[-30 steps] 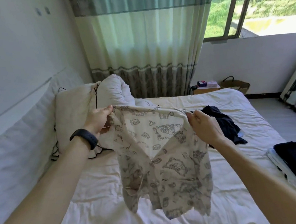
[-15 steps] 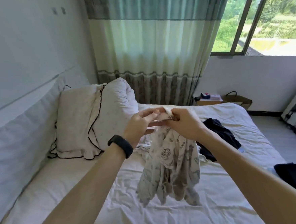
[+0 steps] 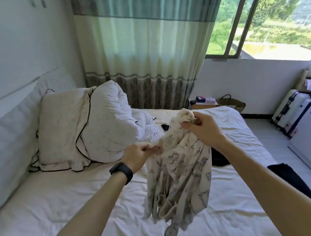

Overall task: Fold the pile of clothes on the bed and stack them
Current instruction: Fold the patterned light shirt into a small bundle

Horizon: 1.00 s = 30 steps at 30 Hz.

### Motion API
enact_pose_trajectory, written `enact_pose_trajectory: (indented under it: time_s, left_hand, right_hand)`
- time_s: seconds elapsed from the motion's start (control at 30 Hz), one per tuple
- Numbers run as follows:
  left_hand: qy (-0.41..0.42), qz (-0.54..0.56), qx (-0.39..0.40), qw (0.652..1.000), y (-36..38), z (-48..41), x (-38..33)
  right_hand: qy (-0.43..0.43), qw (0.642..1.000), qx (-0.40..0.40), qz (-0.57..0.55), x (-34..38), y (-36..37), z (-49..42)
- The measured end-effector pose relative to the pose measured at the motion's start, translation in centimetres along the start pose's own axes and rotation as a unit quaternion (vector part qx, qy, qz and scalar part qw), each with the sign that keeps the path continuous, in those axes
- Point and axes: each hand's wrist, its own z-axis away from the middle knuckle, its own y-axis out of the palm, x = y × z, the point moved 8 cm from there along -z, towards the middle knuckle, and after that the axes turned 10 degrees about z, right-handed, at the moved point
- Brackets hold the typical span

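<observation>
Both hands pinch the printed cream shirt [image 3: 180, 171] over the bed [image 3: 65, 207]: right hand [image 3: 200, 127] bunching what looks like the collar, left hand [image 3: 137, 156] gripping an edge lower down.

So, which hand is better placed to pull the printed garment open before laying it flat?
Probably the left hand. It pinches a side edge of the printed garment, lower down, and can draw it sideways. The right hand grips the bunched top, from which the cloth hangs above the bed.

Both forearms are bare, no sleeves showing. A black band [image 3: 121, 172] circles the left wrist.
</observation>
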Motion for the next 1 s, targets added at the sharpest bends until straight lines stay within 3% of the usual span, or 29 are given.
enact_pose_trajectory:
  time_s: [0.1,0.23,0.37,0.43,0.5,0.57,0.63,0.77,0.87,0.93,1.0]
  left_hand:
    - [-0.047,0.121,0.022,0.991,-4.3,-0.6,-0.8]
    - [-0.112,0.203,0.078,0.97,-6.6,-2.2,-2.5]
    - [-0.206,0.328,-0.026,0.921,-9.2,-2.8,-1.7]
    - [-0.184,0.249,-0.046,0.95,-11.7,-2.6,-1.7]
    - [-0.13,0.041,0.0,0.991,-14.1,-2.3,-1.9]
    - [-0.134,-0.101,0.034,0.985,-16.2,-1.8,-0.3]
    - [-0.156,-0.174,0.049,0.971,-17.9,-1.0,2.2]
    - [-0.179,-0.194,-0.002,0.965,-19.4,0.5,6.7]
    - [-0.227,-0.095,-0.054,0.968,-18.3,2.0,9.6]
    - [-0.246,-0.064,-0.059,0.965,-17.3,3.0,11.0]
    - [-0.252,-0.07,-0.011,0.965,-16.1,3.9,11.9]
  right_hand:
    - [0.009,0.998,0.007,0.058,-2.6,-0.9,0.8]
    - [-0.009,0.998,0.01,0.055,-2.9,0.2,1.6]
    - [-0.002,0.981,0.03,0.193,-3.5,0.7,2.0]
    - [0.014,0.954,0.036,0.298,-5.2,0.4,2.3]
    - [0.043,0.938,0.031,0.342,-7.7,-0.4,2.7]
    - [0.055,0.941,0.043,0.331,-9.9,-0.7,3.4]
    - [0.061,0.955,0.09,0.278,-11.3,0.0,4.2]
    - [0.134,0.967,0.177,0.122,-12.3,3.0,6.2]
    - [0.163,0.954,0.23,0.104,-12.7,5.6,7.1]
    - [0.153,0.961,0.171,0.157,-12.8,5.5,6.9]
    - [0.144,0.969,0.081,0.186,-12.7,4.6,6.9]
